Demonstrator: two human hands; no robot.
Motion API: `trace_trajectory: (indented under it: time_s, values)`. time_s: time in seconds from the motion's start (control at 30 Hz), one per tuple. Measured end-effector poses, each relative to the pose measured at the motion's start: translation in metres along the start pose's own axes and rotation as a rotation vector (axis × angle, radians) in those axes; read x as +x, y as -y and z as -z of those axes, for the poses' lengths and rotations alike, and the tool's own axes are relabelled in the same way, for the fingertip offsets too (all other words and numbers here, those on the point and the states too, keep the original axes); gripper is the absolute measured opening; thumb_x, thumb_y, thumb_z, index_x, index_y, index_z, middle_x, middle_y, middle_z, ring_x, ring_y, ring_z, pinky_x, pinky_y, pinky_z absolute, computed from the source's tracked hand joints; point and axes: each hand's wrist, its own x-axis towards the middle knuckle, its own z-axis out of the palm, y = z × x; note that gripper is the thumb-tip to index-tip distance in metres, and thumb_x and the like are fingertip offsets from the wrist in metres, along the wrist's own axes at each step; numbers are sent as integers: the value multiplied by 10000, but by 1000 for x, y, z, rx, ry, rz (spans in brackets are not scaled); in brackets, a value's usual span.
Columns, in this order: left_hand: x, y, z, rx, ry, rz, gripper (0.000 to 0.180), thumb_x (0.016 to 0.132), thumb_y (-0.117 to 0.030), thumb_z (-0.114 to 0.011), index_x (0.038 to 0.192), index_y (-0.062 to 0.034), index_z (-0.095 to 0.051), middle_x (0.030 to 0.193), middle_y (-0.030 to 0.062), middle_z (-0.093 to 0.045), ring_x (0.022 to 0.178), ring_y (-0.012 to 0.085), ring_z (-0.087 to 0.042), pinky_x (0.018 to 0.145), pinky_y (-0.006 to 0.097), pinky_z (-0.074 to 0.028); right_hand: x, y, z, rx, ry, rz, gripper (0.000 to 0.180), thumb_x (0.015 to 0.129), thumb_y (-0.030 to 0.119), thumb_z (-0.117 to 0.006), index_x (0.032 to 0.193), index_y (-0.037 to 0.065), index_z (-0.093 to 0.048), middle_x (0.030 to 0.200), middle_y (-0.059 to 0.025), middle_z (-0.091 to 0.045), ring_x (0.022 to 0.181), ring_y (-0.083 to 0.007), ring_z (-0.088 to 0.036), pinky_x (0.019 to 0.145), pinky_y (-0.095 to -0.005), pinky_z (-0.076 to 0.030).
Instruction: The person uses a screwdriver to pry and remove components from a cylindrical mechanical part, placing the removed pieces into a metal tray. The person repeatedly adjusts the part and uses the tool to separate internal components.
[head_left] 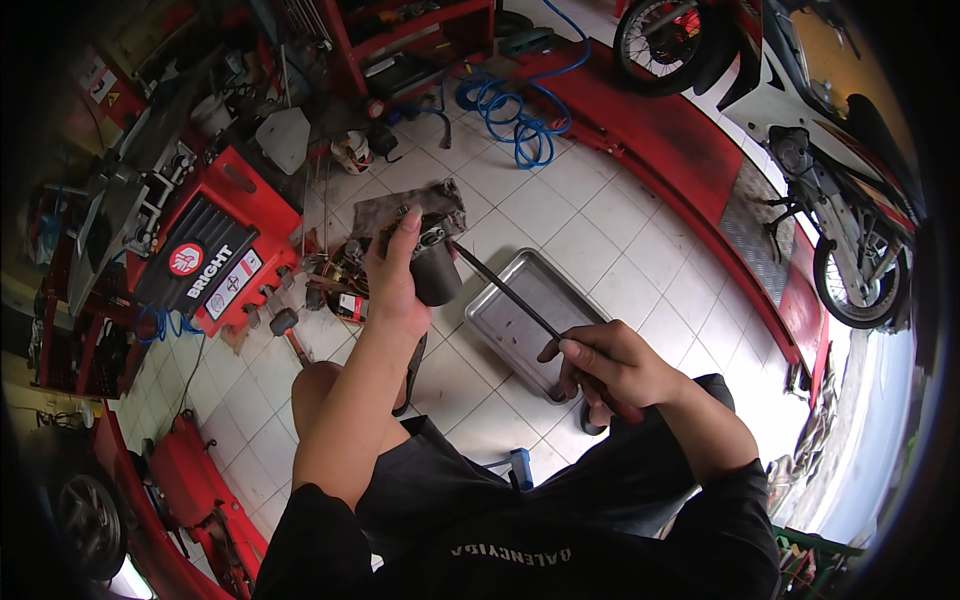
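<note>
My left hand (pixel 398 285) is wrapped round a dark grey cylindrical metal part (pixel 436 274), its thumb up along the side. The upper end of the part has shiny machined detail, partly covered by my fingers. In my right hand (pixel 622 368) is a long screwdriver (pixel 512 297) with a dark shaft and a red handle. Its shaft slants up and left, and the tip meets or nearly meets the upper right side of the part; contact is too small to tell. Under the shaft, on the floor, lies a metal tray (pixel 484 312) with a few dark bits in it.
A grimy cloth (pixel 375 212) lies beyond my left hand. To the left stand a red-and-black case (pixel 225 240) and a hammer (pixel 287 325). A coiled blue hose (pixel 520 130) lies ahead. Along the right runs a red lift platform (pixel 680 170), beside a motorcycle (pixel 830 190).
</note>
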Motion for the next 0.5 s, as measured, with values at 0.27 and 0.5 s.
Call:
trace_trajectory:
  time_s: [0.27,0.5]
  values:
    - [-6,-11,1,145,40,-215,425,846,-179,-829,1180,-39,-606,1056,83,-688,870,157,-663,771,302,-568,-1,-5,-3,-171,-30,79,361,1100,207,-423,1089,-57,-669,601,-45,-591,484,-111,-551,516,-279,-452]
    - [-9,-9,8,255,89,-278,406,840,-151,-816,1180,-60,-615,1073,63,-696,952,118,-612,864,276,-495,-1,-1,-4,-178,-49,43,344,1095,198,-430,1022,-39,-668,594,-43,-578,496,-123,-560,521,-285,-449]
